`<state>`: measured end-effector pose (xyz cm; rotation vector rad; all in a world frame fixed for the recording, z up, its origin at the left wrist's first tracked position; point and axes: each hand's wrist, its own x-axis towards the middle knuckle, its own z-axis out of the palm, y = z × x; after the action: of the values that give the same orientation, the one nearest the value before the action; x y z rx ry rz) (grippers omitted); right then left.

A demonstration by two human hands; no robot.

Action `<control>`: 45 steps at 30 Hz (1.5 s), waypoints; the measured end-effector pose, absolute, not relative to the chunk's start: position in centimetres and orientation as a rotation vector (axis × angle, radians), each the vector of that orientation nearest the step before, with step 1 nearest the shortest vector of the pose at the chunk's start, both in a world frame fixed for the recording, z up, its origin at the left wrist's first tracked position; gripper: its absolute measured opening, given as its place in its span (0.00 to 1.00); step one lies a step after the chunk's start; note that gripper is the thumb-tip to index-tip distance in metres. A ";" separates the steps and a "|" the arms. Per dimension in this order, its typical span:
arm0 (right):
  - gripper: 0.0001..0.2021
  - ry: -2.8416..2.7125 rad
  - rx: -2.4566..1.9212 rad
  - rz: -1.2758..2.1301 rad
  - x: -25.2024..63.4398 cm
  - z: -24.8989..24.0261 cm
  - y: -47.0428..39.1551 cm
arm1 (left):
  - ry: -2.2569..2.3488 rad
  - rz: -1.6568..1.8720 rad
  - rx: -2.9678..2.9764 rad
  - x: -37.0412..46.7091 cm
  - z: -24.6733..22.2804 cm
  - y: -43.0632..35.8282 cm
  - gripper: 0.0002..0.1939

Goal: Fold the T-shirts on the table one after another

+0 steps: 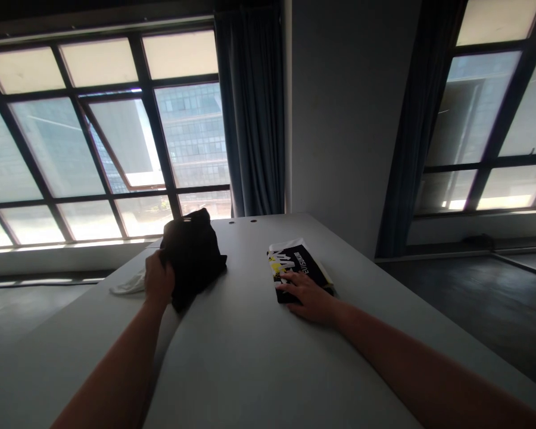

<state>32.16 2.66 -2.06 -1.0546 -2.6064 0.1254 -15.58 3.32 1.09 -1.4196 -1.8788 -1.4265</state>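
Observation:
My left hand (159, 279) is closed on the side of a black cloth item (191, 253), perhaps a bag, and holds it up at the left of the white table (232, 357). Its lower edge hangs at or just over the tabletop; I cannot tell if it touches. Behind my left wrist a piece of white cloth or plastic (129, 285) lies on the table. My right hand (310, 298) rests with fingers spread on a flat black packet (304, 262) with white lettering and a yellow pattern. A whitish sheet or wrapping shows around the packet's far and right edges.
Two small dark round holes (254, 221) are near the table's far end. Beyond it stand a wide pillar (348, 119), a blue curtain (254, 119) and large windows, one pane (125, 143) tilted open. Grey floor (482, 304) lies beyond the table's right edge.

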 end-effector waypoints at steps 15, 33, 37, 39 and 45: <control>0.24 -2.454 -1.086 -0.064 32.3 -1.7 3.1 | -2.113 -0.698 -1.636 -15.2 -3.0 5.1 0.34; 0.26 -2.395 -1.201 -0.114 32.5 -1.8 3.6 | -2.683 -0.839 -1.219 -22.9 -3.3 5.0 0.36; 0.25 -2.368 -1.187 -0.056 32.5 -1.2 3.4 | -2.651 -0.864 -1.157 -22.9 -3.5 4.6 0.37; 0.24 -2.360 -1.183 -0.044 32.6 -1.0 3.4 | -2.660 -0.773 -1.146 -21.6 -3.0 4.3 0.37; 0.16 -2.283 -1.269 -0.077 33.0 -0.6 3.7 | -2.277 -0.772 -1.342 -13.2 -0.9 3.4 0.30</control>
<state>33.04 3.73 -0.57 -1.2685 -2.2826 -0.0773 -13.19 3.36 -0.87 -1.3423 -2.2765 -0.7723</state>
